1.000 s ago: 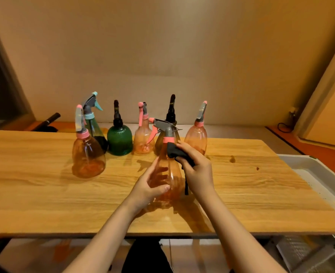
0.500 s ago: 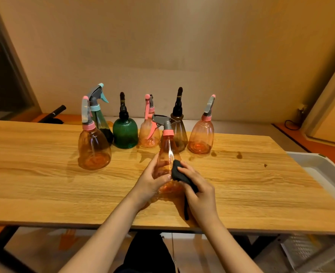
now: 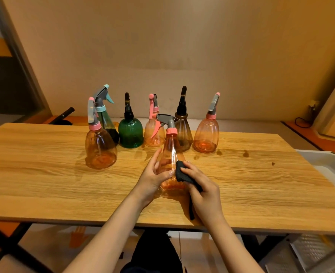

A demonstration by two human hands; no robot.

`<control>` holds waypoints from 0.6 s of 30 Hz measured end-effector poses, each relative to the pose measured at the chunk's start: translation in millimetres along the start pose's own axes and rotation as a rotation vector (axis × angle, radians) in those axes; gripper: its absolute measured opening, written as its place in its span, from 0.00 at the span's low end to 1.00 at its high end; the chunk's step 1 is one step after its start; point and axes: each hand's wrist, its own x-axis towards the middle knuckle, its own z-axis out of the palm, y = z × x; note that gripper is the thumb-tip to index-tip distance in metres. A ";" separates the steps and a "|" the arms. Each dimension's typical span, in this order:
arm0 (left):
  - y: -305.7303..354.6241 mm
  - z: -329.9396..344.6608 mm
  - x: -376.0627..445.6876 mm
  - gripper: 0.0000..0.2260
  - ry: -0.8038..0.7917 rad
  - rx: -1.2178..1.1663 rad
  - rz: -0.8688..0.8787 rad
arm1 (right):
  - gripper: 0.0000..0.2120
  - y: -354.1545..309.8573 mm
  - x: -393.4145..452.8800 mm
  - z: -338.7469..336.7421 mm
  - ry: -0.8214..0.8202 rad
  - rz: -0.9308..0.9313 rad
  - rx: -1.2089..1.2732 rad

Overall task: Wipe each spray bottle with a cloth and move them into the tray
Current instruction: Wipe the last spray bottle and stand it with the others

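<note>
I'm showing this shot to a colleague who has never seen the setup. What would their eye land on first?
First, the two hands at the table's near middle: the left hand holds an orange spray bottle while the right hand presses a dark cloth to its side. Next, the six bottles standing behind it, above all the green bottle. Last, the white tray off the table's right end.

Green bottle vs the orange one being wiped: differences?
The green bottle is squat, ribbed and dark-headed; the orange bottle is taller, with a grey and pink trigger. Green stands untouched in the back row; orange is gripped by the left hand while the right hand presses a dark cloth against it. Both are upright on the table.
</note>
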 end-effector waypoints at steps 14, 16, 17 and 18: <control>3.7 -5.8 -0.1 0.44 -0.024 -0.190 -0.010 | 0.28 -2.5 -0.8 0.7 -0.063 -0.093 -0.068; 2.4 -7.0 0.5 0.43 -0.029 -0.218 -0.003 | 0.26 -3.2 -0.6 -0.4 -0.068 -0.095 -0.056; 2.5 -7.8 0.5 0.42 -0.029 -0.230 0.001 | 0.25 -3.2 -0.5 -0.5 -0.068 -0.100 -0.055; 2.0 -8.9 0.6 0.41 -0.034 -0.237 0.004 | 0.25 -2.8 -0.6 -0.5 -0.067 -0.102 -0.057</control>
